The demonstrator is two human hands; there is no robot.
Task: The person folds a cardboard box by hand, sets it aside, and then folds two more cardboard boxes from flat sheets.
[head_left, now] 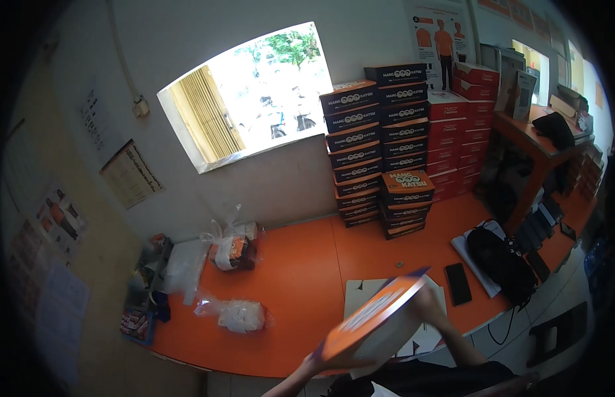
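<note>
Hands hold an orange box [377, 316] up over the near edge of the orange table [301, 278]. The box is tilted, with its low corner on the left and its high corner on the right, and it looks blurry. The left hand [315, 360] grips the low corner, with its fingers curled under the box. The right hand [430, 301] holds the high end with its fingers pressed on the box, but the blur hides just how they lie. Flat pale cardboard [360, 291] lies on the table right below the box. A black phone [458, 283] lies just beside the cardboard, and a black bag [502, 261] sits near it. A clear plastic bag [241, 316] lies well off to the left. Tall stacks of dark boxes [377, 145] stand by the back wall, next to red boxes [463, 142].
</note>
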